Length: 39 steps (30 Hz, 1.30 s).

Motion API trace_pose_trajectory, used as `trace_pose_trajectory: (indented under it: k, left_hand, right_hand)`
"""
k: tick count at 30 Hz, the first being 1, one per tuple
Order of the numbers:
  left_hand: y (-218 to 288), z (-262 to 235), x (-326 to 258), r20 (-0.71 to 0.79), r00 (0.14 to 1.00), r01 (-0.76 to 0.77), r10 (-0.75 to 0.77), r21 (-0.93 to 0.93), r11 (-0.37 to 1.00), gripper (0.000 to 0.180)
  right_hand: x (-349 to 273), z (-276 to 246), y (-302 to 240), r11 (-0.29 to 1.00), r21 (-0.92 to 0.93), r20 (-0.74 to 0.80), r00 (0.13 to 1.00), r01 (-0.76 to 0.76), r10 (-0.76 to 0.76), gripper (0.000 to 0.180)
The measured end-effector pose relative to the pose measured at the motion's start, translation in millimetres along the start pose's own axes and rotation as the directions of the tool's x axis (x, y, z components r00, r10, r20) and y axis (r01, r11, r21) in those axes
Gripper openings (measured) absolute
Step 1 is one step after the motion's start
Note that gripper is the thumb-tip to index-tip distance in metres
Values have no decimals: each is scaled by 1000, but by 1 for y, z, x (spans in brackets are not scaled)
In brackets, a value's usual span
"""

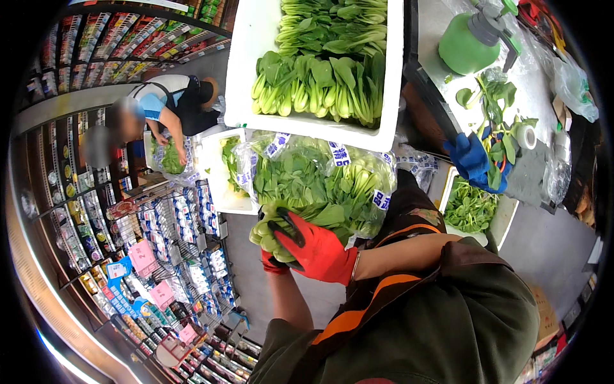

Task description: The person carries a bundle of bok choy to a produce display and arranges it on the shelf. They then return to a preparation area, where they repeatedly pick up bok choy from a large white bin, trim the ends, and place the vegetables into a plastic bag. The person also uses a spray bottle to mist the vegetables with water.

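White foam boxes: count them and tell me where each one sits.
3. A large white box of bok choy at top centre; a smaller one below-left, beside the crouching person; a third of loose greens at right under the counter. Others may be hidden.

Grey smooth floor [550, 246] runs through the middle and lower right of the frame. Along the left edge and upper left, tall shop shelves [77, 211] curve round, packed with small colourful packets. A wire rack [185, 256] with pink price cards stands at lower left centre. At upper right sits a grey worktop [441, 16], evenly lit from above, no window in sight
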State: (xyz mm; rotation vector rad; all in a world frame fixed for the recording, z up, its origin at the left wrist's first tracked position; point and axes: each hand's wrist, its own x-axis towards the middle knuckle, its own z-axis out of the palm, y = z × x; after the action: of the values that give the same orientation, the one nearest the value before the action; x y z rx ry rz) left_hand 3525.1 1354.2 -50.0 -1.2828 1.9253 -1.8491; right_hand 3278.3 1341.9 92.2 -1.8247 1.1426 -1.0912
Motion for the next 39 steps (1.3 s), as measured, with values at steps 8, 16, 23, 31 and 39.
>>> trace_pose_trajectory:
  k: [8,16,23,31,39]
  left_hand:
    - [-18,-18,10,940,108,772,324,126,-623,17]
    - [-52,-34,-8,851,329,821,409,-44,-570,19]
    - [-89,-63,120,748,459,495,479,232,-837,60]
    - [-78,-3,299,530,632,474,566,314,-823,58]
    - [25,64,419,395,685,685,612,-65,-725,54]
  right_hand:
    - [2,-23,3,1000,18,53,998,16,-17,71]
    - [-10,-4,4,972,184,202,973,-146,108,82]
    - [26,-14,23,812,330,262,873,-482,412,88]
    - [131,-113,87,534,810,52,936,-243,348,62]
    - [185,-170,174,162,945,152,821,-284,551,49]
